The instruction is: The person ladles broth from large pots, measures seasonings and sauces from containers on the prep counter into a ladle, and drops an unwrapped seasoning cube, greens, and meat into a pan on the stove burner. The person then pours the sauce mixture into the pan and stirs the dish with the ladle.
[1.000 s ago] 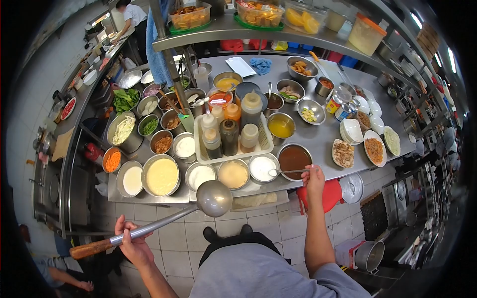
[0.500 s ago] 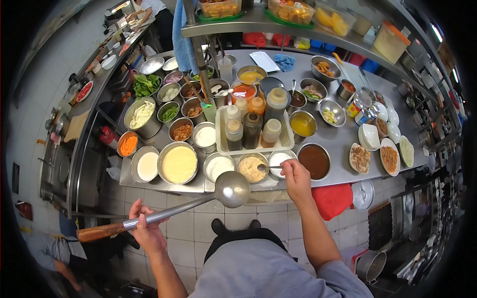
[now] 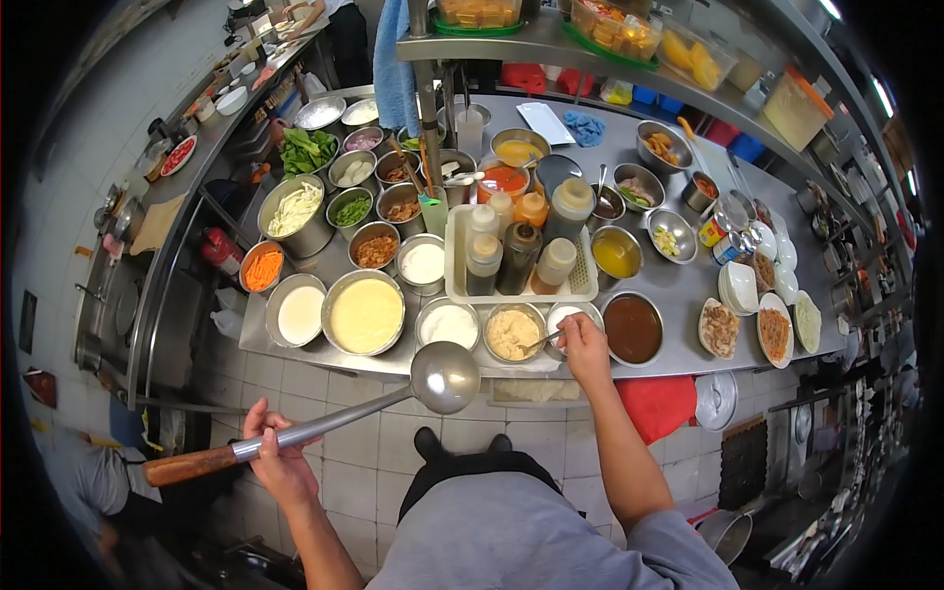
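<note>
My left hand holds a large metal ladle by its shaft, just ahead of the wooden handle; the bowl hangs before the table's front edge. Between the fingers of my right hand is a small metal spoon, its tip in a bowl of light-brown grainy stuff. Beneath my right fingers is a bowl of white powder, partly covered by them. A second white bowl stands to the left, and a bowl of dark brown sauce to the right.
A bottle basket stands behind the bowls. Pots of yellow liquid, carrots and greens are at the left. Plates of food stand at the right. A metal shelf crosses above. Co-workers appear at top left and lower left.
The spoon in my right hand has moved left from the white powder into the light-brown bowl. My left hand still holds the ladle. The view has shifted.
</note>
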Available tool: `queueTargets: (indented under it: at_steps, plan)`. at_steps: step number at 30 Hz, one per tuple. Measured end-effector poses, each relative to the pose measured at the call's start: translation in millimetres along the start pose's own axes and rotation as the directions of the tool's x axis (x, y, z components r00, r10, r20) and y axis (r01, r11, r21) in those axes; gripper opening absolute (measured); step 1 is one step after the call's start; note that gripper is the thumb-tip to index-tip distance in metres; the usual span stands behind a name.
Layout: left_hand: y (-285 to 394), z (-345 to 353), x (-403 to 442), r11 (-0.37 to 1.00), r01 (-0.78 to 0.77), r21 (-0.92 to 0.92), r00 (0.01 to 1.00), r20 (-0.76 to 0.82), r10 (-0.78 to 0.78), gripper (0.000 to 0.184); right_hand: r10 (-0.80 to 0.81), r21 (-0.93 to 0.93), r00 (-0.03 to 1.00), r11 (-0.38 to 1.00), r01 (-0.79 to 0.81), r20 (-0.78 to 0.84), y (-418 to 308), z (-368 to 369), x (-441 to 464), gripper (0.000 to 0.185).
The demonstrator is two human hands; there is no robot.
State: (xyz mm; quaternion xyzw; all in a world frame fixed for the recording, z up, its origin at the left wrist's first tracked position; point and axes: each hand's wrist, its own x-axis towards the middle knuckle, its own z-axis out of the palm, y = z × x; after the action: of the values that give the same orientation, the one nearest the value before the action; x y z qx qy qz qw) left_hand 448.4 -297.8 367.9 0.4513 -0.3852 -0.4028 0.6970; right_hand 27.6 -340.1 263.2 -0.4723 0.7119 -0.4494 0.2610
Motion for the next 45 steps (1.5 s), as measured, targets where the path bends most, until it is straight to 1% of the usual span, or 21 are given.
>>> queueTargets:
  at_steps: [2,3,5,8,13,15,16,18,22,24,26,28,30,32,35,37,38,40,42,44,45]
  plan:
    - [-0.3,-0.2,1.6,1.0,0.001,-0.011,1.0,0.016,-0.001,0.042,0.124,0.192,0.992,0.973,-0.125,0.017,9.0,-4.4,2.8,0.024]
    - [-0.8,0.0,2.6,1.0,0.001,-0.013,1.0,0.016,-0.001,0.042,0.123,0.191,0.992,0.974,-0.124,0.017,9.0,-7.4,3.8,0.024]
    - [-2.1,0.8,4.9,1.0,0.006,-0.003,1.0,0.004,-0.006,0.042,0.285,0.351,0.958,0.898,-0.266,-0.003,8.4,-12.6,5.5,0.023]
    - [-2.1,3.6,8.2,0.999,0.019,-0.03,1.0,0.015,-0.019,0.043,0.351,0.415,0.936,0.854,-0.314,-0.012,-5.9,-24.3,6.6,0.023]
    - [-5.3,12.5,15.3,0.999,0.023,-0.043,1.0,0.016,-0.022,0.042,0.298,0.512,0.954,0.815,-0.273,0.035,-36.2,-25.9,1.3,0.023]
    - [-6.7,14.5,16.9,0.999,0.024,-0.036,1.0,0.014,-0.024,0.042,0.161,0.561,0.978,0.802,-0.206,0.13,-60.2,-19.4,-9.8,0.023]
    - [-8.0,15.1,18.2,0.999,0.025,-0.029,0.999,0.03,-0.024,0.042,0.16,0.562,0.977,0.799,-0.213,0.144,-72.0,-14.1,-15.4,0.023]
    - [-6.6,13.0,19.6,1.0,0.021,-0.016,0.999,0.037,-0.02,0.042,-0.19,0.234,0.979,0.958,0.168,0.073,-89.6,-3.1,-23.0,0.02]
    - [2.4,3.1,21.4,1.0,0.017,0.0,1.0,0.012,-0.017,0.042,-0.23,0.182,0.973,0.958,0.223,0.018,-80.4,18.0,-16.9,0.019]
    - [9.1,-9.9,21.9,1.0,0.011,0.014,1.0,-0.016,-0.011,0.042,-0.202,0.128,0.977,0.973,0.192,0.069,-81.4,28.4,-16.7,0.019]
    - [14.6,-28.0,22.9,0.999,-0.026,0.039,0.999,-0.044,0.028,0.042,-0.279,-0.002,0.95,0.959,0.282,0.138,-77.5,46.5,-14.0,0.018]
    - [21.3,-38.9,23.2,0.999,-0.04,0.028,0.997,-0.072,0.042,0.042,-0.282,-0.017,0.946,0.957,0.288,0.163,-76.1,64.0,-8.7,0.017]
    - [25.1,-51.4,23.7,0.997,-0.064,0.054,0.993,-0.097,0.068,0.042,-0.394,-0.098,0.904,0.905,0.413,0.164,-72.4,81.0,-3.0,0.017]
    - [28.4,-56.4,23.8,0.996,-0.07,0.057,0.989,-0.126,0.077,0.041,-0.392,-0.114,0.903,0.903,0.414,0.175,-70.3,94.9,-1.8,0.017]
    - [31.2,-65.1,26.0,0.994,-0.09,0.059,0.988,-0.119,0.097,0.04,-0.296,-0.145,0.919,0.929,0.34,0.262,-71.4,107.0,-3.2,0.018]
    - [31.9,-70.8,27.7,0.993,-0.099,0.058,0.986,-0.126,0.106,0.04,-0.17,0.013,0.958,0.985,0.172,0.233,-68.7,109.4,-7.6,0.018]
    - [32.2,-73.4,29.0,0.993,-0.098,0.058,0.986,-0.13,0.105,0.04,-0.17,0.011,0.957,0.985,0.173,0.236,-64.3,110.4,-8.4,0.018]
    - [32.4,-77.0,32.6,0.994,-0.097,0.057,0.986,-0.131,0.103,0.039,-0.082,0.17,0.977,0.984,0.048,0.199,-47.3,111.9,-6.6,0.021]
    - [32.4,-80.7,37.6,0.995,-0.087,0.046,0.987,-0.128,0.093,0.039,-0.048,0.252,0.981,0.968,-0.002,0.19,-33.8,110.1,-5.2,0.023]
    - [30.7,-83.7,45.5,0.996,-0.079,0.031,0.99,-0.117,0.082,0.039,0.171,0.446,0.964,0.86,-0.247,0.205,-28.5,103.1,-4.2,0.024]
    - [29.1,-84.3,49.9,0.997,-0.08,0.022,0.991,-0.102,0.082,0.04,0.171,0.447,0.966,0.861,-0.243,0.195,-32.5,98.4,-5.3,0.024]
